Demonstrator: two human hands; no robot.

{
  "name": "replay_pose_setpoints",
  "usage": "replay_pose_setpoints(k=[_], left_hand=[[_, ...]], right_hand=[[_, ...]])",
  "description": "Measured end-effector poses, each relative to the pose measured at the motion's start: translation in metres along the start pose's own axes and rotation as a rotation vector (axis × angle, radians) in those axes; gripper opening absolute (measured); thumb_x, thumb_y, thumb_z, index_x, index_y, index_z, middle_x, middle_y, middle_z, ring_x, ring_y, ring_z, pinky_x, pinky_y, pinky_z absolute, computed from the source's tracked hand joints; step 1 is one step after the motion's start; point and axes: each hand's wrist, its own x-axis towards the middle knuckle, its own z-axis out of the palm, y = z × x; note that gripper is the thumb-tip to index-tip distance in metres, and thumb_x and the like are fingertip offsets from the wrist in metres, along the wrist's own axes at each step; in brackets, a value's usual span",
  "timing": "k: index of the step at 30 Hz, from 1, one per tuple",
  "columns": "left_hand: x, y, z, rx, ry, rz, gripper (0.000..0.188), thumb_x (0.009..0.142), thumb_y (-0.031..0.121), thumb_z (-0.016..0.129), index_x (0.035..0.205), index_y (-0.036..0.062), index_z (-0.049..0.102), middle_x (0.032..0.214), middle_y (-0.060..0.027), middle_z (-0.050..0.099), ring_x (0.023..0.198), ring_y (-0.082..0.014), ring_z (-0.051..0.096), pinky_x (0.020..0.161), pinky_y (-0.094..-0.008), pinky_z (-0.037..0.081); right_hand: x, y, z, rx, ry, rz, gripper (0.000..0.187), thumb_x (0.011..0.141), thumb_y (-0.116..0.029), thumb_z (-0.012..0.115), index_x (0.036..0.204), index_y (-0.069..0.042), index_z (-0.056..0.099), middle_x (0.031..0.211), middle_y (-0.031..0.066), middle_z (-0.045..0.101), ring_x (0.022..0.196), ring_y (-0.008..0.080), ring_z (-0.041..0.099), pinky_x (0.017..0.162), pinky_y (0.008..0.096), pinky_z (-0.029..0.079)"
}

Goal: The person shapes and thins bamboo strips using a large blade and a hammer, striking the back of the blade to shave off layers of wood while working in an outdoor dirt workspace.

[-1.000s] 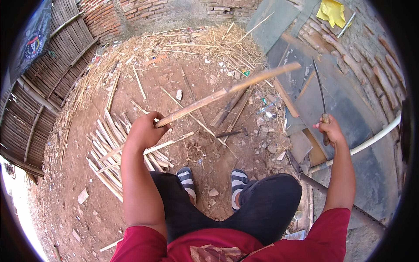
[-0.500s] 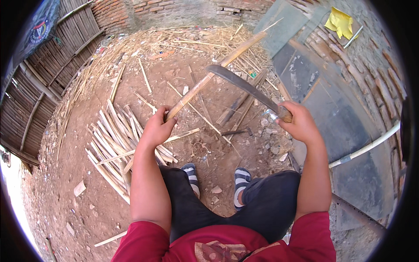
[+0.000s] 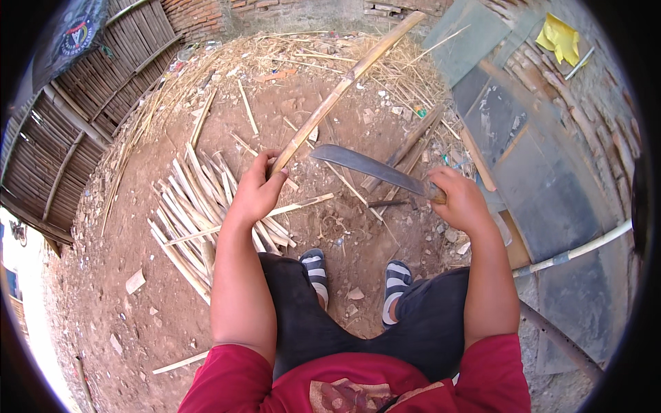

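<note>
My left hand (image 3: 261,187) is closed round the near end of a long wooden stick (image 3: 346,84), which slants up and away to the right. In my right hand (image 3: 455,195) is the wooden handle of a machete (image 3: 372,165). Its broad dark blade points left, and the tip lies to the right of the stick, apart from it. Below and left of my left hand, a heap of split sticks (image 3: 189,206) lies on the dirt, partly hidden by my left forearm.
Dark flat sheets (image 3: 551,179) lean along the right side, with a pale pipe (image 3: 578,246) across them. Loose sticks and a log (image 3: 406,144) lie ahead on the ground. Straw (image 3: 303,51) lines the brick wall (image 3: 189,19). A bamboo wall (image 3: 82,110) stands at the left.
The machete has come down and away from the stick, which it crossed before, and its blade is now flatter. The stick points more steeply away. The whole view has shifted slightly.
</note>
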Motion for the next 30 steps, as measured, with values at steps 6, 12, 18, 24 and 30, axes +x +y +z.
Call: replay_pose_setpoints(k=[6, 12, 18, 24, 30], left_hand=[[-0.008, 0.013, 0.007, -0.022, 0.006, 0.006, 0.053, 0.092, 0.01, 0.069, 0.138, 0.0045, 0.043, 0.101, -0.0092, 0.064, 0.086, -0.0148, 0.057, 0.076, -0.0311, 0.048], [-0.007, 0.012, 0.008, -0.015, -0.017, 0.042, 0.057, 0.088, 0.006, 0.071, 0.138, 0.0044, 0.043, 0.106, -0.0101, 0.063, 0.089, -0.0156, 0.058, 0.078, -0.0316, 0.049], [-0.006, 0.011, 0.007, -0.015, -0.033, 0.034, 0.059, 0.086, 0.006, 0.072, 0.138, 0.0047, 0.043, 0.108, -0.0114, 0.064, 0.097, -0.0178, 0.061, 0.085, -0.0323, 0.049], [-0.002, 0.002, 0.006, -0.061, -0.036, 0.044, 0.051, 0.093, 0.006, 0.066, 0.138, 0.0043, 0.043, 0.105, -0.0113, 0.065, 0.099, -0.018, 0.061, 0.09, -0.0321, 0.047], [0.001, -0.003, 0.01, -0.075, -0.021, 0.012, 0.029, 0.099, 0.009, 0.058, 0.124, 0.0018, 0.045, 0.106, -0.011, 0.067, 0.099, -0.0173, 0.06, 0.091, -0.0318, 0.045]], right_hand=[[0.001, -0.005, 0.003, -0.006, 0.013, 0.014, 0.037, 0.073, -0.01, 0.079, 0.106, -0.008, 0.062, 0.126, 0.0041, 0.063, 0.103, 0.0347, 0.066, 0.083, 0.0462, 0.054], [0.002, -0.005, 0.003, -0.015, 0.028, 0.039, 0.037, 0.074, -0.01, 0.08, 0.107, -0.009, 0.063, 0.129, 0.0025, 0.062, 0.1, 0.0348, 0.067, 0.082, 0.0456, 0.055], [0.0, -0.002, 0.001, -0.019, 0.099, 0.049, 0.038, 0.073, -0.011, 0.081, 0.108, -0.01, 0.066, 0.129, 0.0023, 0.063, 0.099, 0.0344, 0.068, 0.082, 0.0447, 0.056], [0.0, 0.005, 0.001, -0.041, 0.132, 0.055, 0.038, 0.072, -0.012, 0.082, 0.107, -0.009, 0.066, 0.128, 0.0025, 0.063, 0.099, 0.0336, 0.068, 0.081, 0.0446, 0.056], [0.0, 0.002, 0.002, -0.015, 0.124, 0.03, 0.036, 0.073, -0.011, 0.081, 0.106, -0.009, 0.066, 0.131, 0.0044, 0.062, 0.102, 0.0341, 0.067, 0.083, 0.0447, 0.055]])
